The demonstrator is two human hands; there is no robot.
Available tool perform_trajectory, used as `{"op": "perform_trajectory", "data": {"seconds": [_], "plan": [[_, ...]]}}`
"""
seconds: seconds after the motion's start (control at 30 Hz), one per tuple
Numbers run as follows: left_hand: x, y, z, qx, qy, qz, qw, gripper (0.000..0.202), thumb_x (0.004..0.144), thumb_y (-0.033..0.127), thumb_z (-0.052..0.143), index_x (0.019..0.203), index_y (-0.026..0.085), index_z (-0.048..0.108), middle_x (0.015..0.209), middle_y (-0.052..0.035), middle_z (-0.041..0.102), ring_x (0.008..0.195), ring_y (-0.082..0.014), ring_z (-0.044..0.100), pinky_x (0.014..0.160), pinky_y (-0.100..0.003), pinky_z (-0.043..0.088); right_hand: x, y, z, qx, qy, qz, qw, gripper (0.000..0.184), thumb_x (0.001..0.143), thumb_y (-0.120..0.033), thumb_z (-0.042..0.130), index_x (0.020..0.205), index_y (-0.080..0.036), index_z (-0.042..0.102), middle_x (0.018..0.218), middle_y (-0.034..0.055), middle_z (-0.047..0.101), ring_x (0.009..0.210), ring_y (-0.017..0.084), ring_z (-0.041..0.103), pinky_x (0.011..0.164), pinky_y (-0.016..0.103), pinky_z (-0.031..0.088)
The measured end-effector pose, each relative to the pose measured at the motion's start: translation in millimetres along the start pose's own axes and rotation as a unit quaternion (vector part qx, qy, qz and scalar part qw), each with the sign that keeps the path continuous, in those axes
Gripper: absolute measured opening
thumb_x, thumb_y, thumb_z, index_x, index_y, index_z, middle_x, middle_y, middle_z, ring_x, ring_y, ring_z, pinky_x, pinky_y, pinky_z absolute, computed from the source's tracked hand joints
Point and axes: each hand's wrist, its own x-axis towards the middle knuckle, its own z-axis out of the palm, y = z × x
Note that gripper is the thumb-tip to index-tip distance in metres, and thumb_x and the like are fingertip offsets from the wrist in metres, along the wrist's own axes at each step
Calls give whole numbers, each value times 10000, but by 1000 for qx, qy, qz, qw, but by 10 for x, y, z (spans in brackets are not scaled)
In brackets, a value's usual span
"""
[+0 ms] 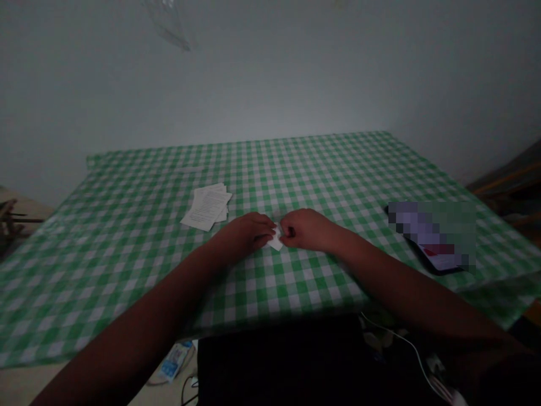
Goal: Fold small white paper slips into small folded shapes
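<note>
A small white piece of paper (276,241) lies between my two hands, near the front middle of the table. My left hand (249,231) has its fingers closed on the paper's left side. On the other side my right hand (305,228) is curled, its thumb and fingertips pinching the paper's right edge. Much of the paper is hidden by the fingers, and its folds cannot be made out. Beyond my left hand sits a loose stack of printed paper sheets (208,207), fanned out unevenly.
A green and white checked tablecloth (296,169) covers the table. At the right lies a phone (439,259), its screen partly blurred out. A pale wall (270,73) stands behind the table. Below the front edge are a white cable (406,340) and a blue-and-white packet (174,361).
</note>
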Motion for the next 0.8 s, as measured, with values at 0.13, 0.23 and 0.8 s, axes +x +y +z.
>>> {"op": "perform_trajectory", "data": {"seconds": [0.13,0.23,0.8], "plan": [[3,4,-5,0,-1,1,1000,202,962,225,560,1083,207,720,1163,-50,706,1094,-180,623,997,-341,485,33,7,8,-2,20,15,1000,152,817,-315,661,727,-198,627,724,-6,631,660,124,498,577,271,272],[6,-8,-4,4,-5,10,1000,197,967,226,548,1051,205,726,1164,-53,702,1089,-177,624,993,-344,484,119,32,1,-6,29,40,999,171,838,-324,649,732,-193,625,751,2,639,671,125,508,581,271,284],[12,-36,-19,-3,0,-26,1000,263,960,148,503,1162,191,665,1192,-64,682,1121,-179,627,1014,-344,489,-7,-96,-6,-32,12,10,999,142,834,-297,644,737,-196,623,757,6,649,671,134,511,575,286,257]]}}
